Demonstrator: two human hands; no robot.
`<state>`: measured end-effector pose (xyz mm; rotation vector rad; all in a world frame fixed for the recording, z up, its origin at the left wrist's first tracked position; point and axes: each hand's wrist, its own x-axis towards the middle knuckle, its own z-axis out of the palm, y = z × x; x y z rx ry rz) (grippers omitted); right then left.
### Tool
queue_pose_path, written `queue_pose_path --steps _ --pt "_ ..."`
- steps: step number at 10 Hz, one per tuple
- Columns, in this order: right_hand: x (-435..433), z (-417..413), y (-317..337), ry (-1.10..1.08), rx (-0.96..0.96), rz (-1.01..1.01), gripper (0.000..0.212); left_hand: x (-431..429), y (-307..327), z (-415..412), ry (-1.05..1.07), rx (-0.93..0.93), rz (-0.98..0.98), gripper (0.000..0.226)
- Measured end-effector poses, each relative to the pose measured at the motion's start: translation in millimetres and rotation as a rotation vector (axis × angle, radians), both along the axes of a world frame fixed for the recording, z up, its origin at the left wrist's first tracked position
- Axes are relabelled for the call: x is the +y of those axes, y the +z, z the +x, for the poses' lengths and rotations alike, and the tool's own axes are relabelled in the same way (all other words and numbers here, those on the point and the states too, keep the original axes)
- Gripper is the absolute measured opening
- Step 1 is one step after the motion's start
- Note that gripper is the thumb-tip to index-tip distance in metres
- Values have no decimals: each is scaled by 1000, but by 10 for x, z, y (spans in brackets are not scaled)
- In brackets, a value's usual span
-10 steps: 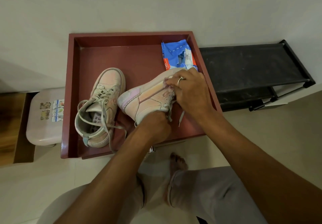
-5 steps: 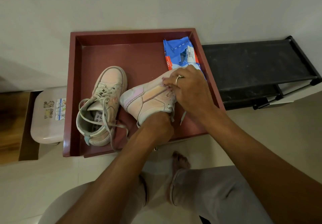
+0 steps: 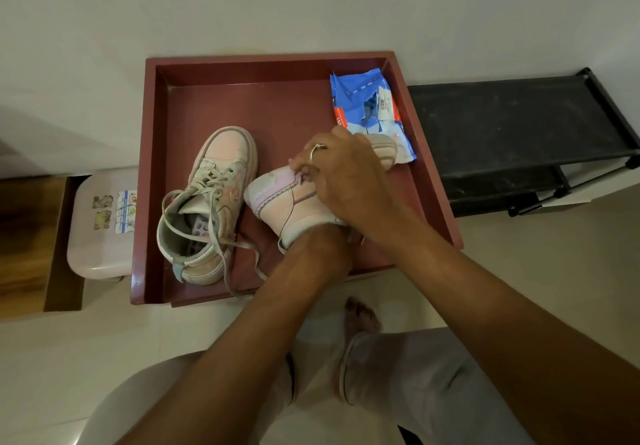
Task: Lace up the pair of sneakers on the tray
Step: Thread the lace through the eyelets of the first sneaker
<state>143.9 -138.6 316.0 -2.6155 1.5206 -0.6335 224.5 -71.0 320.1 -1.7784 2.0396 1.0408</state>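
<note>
Red tray (image 3: 149, 174) sits against the wall, and both sneakers are in it. The first sneaker (image 3: 221, 174) stands upright on the tray's left half with its toe toward the wall. It's laced, with loose lace ends (image 3: 242, 247) trailing over the tray floor toward the near rim.

The second sneaker (image 3: 294, 205) is just right of the first, tipped on its side with the sole facing away from me. It's between my hands, over the tray's right half.

My right hand (image 3: 346, 184) lies over the top of the second sneaker with its fingers curled, fingertips (image 3: 300, 170) pinched together at the eyelet edge. There's a ring on one finger. I can't tell whether a lace is in the pinch, it's too small to see.

My left hand (image 3: 322, 236) is at the second sneaker's ankle opening. Only the wrist side shows and the fingers are hidden behind the shoe, so I can't tell how they're set.

A torn blue packet (image 3: 360, 105) lies in the far right corner of the tray, touching the second sneaker's toe end. A black shoe rack (image 3: 519, 125) is right of the tray and a pale plastic stool (image 3: 100, 236) is left of it. My bare foot (image 3: 360, 316) is on the floor below the tray.
</note>
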Motion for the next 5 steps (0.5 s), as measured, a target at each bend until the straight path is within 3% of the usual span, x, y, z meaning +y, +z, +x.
queue_pose_path --steps 2,3,4,5 --pt "-208 -468 216 -195 174 -7 22 -43 -58 -6 64 -12 -12 69" --pt "-246 -593 193 -260 152 14 21 -22 -59 6 59 20 -58 75" --pt "-176 -449 100 -155 55 39 16 -39 -73 -24 65 23 -3 73" --pt "-67 -221 -8 0 22 36 21 -113 -79 -16 103 41 75 55"
